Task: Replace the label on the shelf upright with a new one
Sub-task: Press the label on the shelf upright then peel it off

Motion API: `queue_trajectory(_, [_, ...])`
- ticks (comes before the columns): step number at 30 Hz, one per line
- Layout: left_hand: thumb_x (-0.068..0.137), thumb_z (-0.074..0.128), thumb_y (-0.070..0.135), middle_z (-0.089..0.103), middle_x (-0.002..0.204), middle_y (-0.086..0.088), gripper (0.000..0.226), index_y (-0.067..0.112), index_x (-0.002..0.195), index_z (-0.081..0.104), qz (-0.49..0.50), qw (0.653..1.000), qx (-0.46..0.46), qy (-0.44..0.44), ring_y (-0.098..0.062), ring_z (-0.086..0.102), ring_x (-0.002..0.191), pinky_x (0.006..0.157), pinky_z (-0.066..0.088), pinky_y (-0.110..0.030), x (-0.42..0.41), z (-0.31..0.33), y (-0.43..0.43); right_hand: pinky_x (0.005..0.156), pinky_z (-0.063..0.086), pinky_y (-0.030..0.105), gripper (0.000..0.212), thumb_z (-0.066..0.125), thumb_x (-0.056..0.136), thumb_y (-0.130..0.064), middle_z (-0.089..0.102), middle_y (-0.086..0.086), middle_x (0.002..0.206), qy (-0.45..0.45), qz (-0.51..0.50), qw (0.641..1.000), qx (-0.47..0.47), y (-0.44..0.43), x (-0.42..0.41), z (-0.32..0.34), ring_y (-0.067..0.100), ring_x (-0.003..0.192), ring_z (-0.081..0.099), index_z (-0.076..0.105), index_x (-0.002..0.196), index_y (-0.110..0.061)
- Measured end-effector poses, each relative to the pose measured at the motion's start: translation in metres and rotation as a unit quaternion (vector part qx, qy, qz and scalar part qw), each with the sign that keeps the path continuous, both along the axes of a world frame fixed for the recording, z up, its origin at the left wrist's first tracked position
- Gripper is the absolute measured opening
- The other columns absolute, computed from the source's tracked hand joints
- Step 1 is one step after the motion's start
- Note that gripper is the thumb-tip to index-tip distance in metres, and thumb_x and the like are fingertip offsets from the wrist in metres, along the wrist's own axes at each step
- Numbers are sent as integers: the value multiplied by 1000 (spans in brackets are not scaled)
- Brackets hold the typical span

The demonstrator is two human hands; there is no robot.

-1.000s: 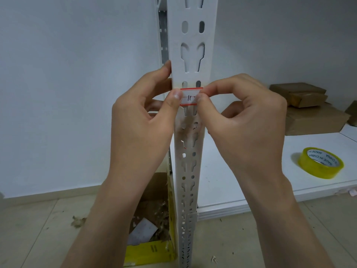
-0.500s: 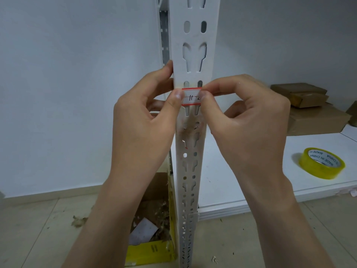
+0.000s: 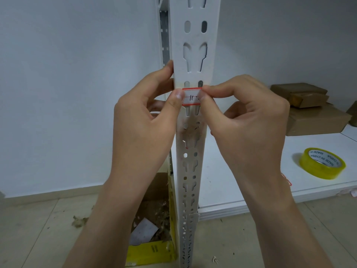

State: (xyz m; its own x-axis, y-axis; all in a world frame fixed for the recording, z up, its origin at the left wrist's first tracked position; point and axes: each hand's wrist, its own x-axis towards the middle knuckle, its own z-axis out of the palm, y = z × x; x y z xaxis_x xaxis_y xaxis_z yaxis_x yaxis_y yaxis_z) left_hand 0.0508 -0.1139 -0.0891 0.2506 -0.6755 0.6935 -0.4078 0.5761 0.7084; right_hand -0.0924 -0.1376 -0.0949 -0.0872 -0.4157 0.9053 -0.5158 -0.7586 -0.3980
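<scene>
A white perforated shelf upright (image 3: 195, 45) runs up the middle of the view. A small white label (image 3: 191, 97) with a red border and black handwriting lies across it at hand height. My left hand (image 3: 146, 120) wraps the upright's left edge, its thumb pressing the label's left end. My right hand (image 3: 245, 117) pinches the label's right end between thumb and forefinger against the upright. Below the label, the upright shows scuffed glue residue and a red scrap (image 3: 190, 136).
A roll of yellow tape (image 3: 322, 163) lies on the white low shelf (image 3: 241, 190) at right, with brown cardboard boxes (image 3: 313, 111) behind. A yellow-edged carton (image 3: 152, 250) with paper scraps stands on the floor left of the upright. A grey wall is behind.
The camera shifted slightly. My right thumb and forefinger slid a little along the label's right end; the label stays at the same height on the upright.
</scene>
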Motion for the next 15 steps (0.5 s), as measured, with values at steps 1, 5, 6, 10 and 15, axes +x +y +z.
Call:
queue_trajectory(1, [102,63,17,73,126,15,42,22,144,61,-1,1000,0,1,-2,71,113,88,64,-30,0,0,0,52,49,23,6,75,93,-22,69,-10,86,0,3,1000,8,0,0,0,9,61,61,77,91,-17])
queue_trajectory(5, [102,63,17,73,125,14,42,23,144,61,0,1000,2,-1,-3,71,113,88,64,-29,-1,1,0,51,47,19,4,73,93,-23,72,-11,90,-12,12,999,27,1,0,0,2,61,62,75,93,-19])
queue_trajectory(6, [102,63,17,73,126,14,42,23,144,61,2,1000,3,-1,-3,71,113,88,64,-29,-1,1,0,51,50,21,4,73,94,-23,72,-13,90,-15,15,999,26,1,0,-1,1,62,63,76,94,-20])
queue_trajectory(10, [102,63,17,73,125,15,41,23,143,61,2,1000,4,0,-4,71,113,88,64,-30,-1,1,1,52,55,31,9,73,95,-25,74,-10,91,-12,9,1000,12,-1,-1,-2,5,64,64,77,98,-18])
queue_trajectory(15, [102,63,18,73,126,15,42,23,143,61,3,1000,4,0,-3,71,113,87,64,-29,-1,1,1,53,52,23,9,74,95,-24,74,-7,90,-3,4,1000,2,-1,0,-2,5,64,64,77,96,-16])
